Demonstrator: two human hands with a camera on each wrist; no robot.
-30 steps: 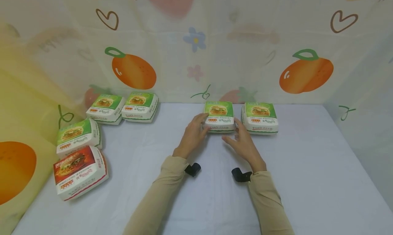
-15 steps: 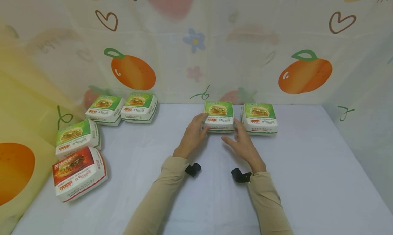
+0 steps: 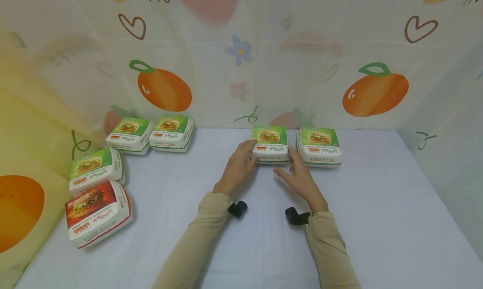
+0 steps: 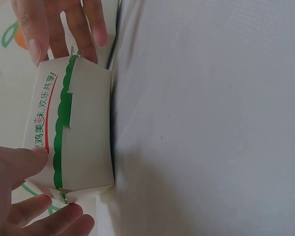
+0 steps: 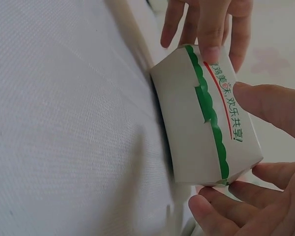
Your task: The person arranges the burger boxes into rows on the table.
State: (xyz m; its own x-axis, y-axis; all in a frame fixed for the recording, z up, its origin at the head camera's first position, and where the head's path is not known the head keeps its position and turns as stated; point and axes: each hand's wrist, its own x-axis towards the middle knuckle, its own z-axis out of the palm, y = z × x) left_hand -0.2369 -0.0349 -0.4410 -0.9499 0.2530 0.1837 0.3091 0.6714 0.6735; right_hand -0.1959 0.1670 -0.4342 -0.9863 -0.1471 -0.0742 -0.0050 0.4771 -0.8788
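Note:
A white-and-green burger box (image 3: 269, 144) sits on the table between both hands. My left hand (image 3: 237, 165) holds its left front corner. The left thumb lies on the front face and the fingers are at the side, as the left wrist view shows with the box's front (image 4: 86, 123). On the other side, my right hand (image 3: 300, 175) touches the right side with nearly straight fingers. Its thumb points inward, apart from the front face in the head view. The right wrist view has the same box (image 5: 201, 118) with the right hand (image 5: 270, 182) beside it.
Just right of the held box stands another green burger box (image 3: 318, 147). At the left, two green boxes stand at the back, with a third green box (image 3: 97, 169) and a red burger box (image 3: 99, 213) nearer. A printed curtain (image 3: 211, 71) rises behind the white table (image 3: 377, 205).

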